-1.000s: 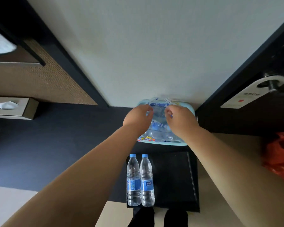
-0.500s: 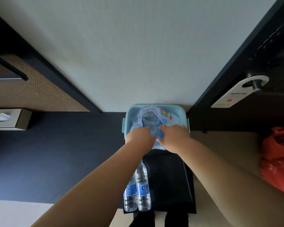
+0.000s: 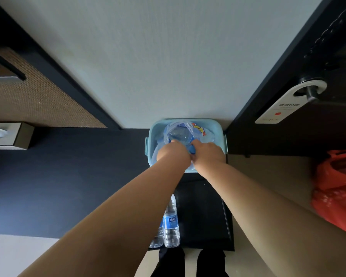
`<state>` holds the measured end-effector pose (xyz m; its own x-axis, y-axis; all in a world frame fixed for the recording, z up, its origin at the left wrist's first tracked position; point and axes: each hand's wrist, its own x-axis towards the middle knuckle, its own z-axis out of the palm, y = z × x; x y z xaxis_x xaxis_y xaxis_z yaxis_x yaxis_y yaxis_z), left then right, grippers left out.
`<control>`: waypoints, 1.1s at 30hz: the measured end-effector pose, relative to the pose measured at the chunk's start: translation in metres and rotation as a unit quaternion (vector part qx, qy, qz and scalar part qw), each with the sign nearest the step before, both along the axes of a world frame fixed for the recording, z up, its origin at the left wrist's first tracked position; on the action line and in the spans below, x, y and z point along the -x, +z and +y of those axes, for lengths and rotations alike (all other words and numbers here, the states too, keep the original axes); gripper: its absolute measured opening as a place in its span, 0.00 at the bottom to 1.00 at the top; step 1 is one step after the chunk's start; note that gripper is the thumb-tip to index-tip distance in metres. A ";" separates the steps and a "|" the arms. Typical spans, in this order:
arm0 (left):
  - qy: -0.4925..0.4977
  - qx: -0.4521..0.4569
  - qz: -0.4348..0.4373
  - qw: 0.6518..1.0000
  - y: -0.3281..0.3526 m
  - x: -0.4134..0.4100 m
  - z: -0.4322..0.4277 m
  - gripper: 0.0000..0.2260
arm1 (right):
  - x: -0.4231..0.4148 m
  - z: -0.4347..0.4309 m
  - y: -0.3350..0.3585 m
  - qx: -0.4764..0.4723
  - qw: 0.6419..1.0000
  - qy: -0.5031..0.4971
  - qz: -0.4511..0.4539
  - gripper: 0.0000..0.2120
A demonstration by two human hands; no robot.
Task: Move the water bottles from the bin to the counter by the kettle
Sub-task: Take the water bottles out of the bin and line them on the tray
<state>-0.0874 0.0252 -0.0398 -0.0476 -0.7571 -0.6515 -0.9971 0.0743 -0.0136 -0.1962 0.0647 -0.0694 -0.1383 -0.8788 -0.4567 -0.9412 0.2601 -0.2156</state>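
Observation:
A light-blue bin (image 3: 221, 134) stands on the floor against the white wall. Inside it lies a clear plastic wrap (image 3: 188, 128) with water bottles in it. My left hand (image 3: 174, 154) and my right hand (image 3: 208, 154) are both down in the bin, side by side, closed on the wrapped bottles. A blue bottle cap (image 3: 192, 149) shows between them. Two more water bottles (image 3: 171, 224) with blue labels lie together on a black tray (image 3: 204, 216) nearer to me, partly hidden by my left forearm. No kettle is in view.
A tissue box (image 3: 8, 134) sits at the far left. A red plastic bag (image 3: 338, 188) lies at the right on the tan floor. A white door-hanger sign (image 3: 288, 104) hangs on the dark door. My feet (image 3: 188, 262) stand just below the tray.
My hands have gone down with the wrapped bottles into the bin. The view has tilted, so the bin's rim shows fully and the two bottles on the tray sit lower.

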 end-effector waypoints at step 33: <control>0.116 0.268 0.431 0.854 0.085 -0.044 0.020 0.13 | 0.025 0.021 0.106 0.315 0.928 -0.066 -0.187 0.13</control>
